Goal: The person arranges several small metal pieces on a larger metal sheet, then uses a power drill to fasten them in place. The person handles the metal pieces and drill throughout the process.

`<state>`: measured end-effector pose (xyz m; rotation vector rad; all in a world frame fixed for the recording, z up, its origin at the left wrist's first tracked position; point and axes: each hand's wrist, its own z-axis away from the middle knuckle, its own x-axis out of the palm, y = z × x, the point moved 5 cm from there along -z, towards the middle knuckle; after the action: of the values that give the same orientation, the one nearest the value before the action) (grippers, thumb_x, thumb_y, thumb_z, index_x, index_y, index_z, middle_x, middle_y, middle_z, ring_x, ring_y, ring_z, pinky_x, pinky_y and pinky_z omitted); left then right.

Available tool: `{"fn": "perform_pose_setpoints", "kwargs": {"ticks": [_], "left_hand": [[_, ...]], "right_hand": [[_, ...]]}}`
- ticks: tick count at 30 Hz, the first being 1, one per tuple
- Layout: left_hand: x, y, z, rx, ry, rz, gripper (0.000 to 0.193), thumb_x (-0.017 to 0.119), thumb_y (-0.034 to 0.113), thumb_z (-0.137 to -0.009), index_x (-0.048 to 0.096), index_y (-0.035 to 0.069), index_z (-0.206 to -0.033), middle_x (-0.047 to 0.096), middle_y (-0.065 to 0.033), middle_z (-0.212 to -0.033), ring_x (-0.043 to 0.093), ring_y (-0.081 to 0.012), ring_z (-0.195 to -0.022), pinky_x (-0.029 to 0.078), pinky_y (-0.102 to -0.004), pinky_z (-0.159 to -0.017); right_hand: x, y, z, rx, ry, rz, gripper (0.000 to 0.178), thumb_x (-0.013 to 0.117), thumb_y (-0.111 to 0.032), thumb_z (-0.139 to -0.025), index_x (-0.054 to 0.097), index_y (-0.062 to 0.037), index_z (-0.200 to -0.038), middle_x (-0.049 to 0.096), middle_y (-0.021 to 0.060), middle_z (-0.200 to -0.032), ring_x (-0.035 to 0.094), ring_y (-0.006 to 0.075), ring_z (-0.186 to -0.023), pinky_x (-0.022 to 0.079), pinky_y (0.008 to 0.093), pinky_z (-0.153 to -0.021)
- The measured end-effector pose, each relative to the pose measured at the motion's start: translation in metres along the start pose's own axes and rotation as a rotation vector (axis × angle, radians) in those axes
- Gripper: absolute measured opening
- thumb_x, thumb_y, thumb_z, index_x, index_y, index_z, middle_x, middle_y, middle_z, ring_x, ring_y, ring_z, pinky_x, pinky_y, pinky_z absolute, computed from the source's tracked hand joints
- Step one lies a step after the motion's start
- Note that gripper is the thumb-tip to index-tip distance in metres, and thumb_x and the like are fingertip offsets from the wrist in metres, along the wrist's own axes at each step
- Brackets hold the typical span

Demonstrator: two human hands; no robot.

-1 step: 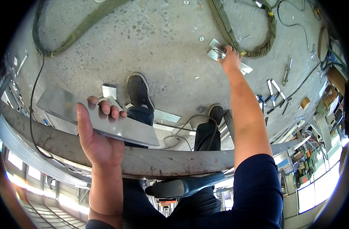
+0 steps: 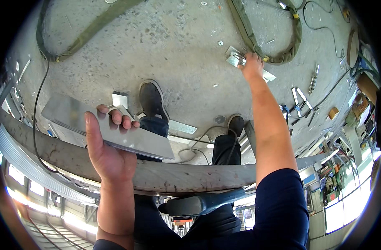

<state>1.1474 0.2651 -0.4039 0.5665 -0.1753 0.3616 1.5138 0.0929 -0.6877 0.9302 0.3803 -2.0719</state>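
Clutching metal plates (image 2: 136,141), left hand (image 2: 113,162) partly covers them; right hand (image 2: 253,67) partly hides shiny pieces (image 2: 234,61), its grip unclear.

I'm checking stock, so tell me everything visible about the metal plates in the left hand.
The metal plates look like a thin stack: long, flat, silvery grey, glossy, with layered edges. They slant down toward the picture's right, in the left hand, its thumb across the face, fingertips curled over the far edge.

1. My left hand (image 2: 115,164) is palm up, fingers (image 2: 116,118) curled toward my raised thumb (image 2: 91,127).
2. My right arm (image 2: 273,133) stretches far forward, the right hand (image 2: 253,66) palm down, thumb pointing left.
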Motion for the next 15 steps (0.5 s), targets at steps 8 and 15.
{"fn": "perform_pose_setpoints", "kwargs": {"ticks": [8, 15], "left_hand": [[-0.003, 0.0, 0.0, -0.006, -0.001, 0.005, 0.034, 0.047, 0.046, -0.101, 0.051, 0.013, -0.106, 0.053, -0.0016, -0.087, 0.052, -0.0157, -0.081, 0.047, -0.0368, -0.081], [0.001, 0.0, -0.002, -0.045, -0.014, 0.047, 0.038, 0.048, 0.049, -0.1, 0.052, 0.012, -0.106, 0.054, -0.0025, -0.087, 0.053, -0.0165, -0.08, 0.047, -0.0367, -0.08]], "right_hand": [[0.009, -0.005, 0.009, 0.023, 0.062, 0.026, 0.053, 0.081, -0.029, -0.074, 0.055, -0.0092, -0.116, 0.054, 0.0126, -0.121, 0.046, 0.0338, -0.124, 0.038, 0.0479, -0.105], [0.015, -0.006, 0.014, -0.088, -0.199, 0.173, 0.03, 0.065, -0.025, -0.088, 0.063, -0.0127, -0.115, 0.058, 0.0133, -0.117, 0.058, 0.0343, -0.112, 0.05, 0.0456, -0.092]]}}
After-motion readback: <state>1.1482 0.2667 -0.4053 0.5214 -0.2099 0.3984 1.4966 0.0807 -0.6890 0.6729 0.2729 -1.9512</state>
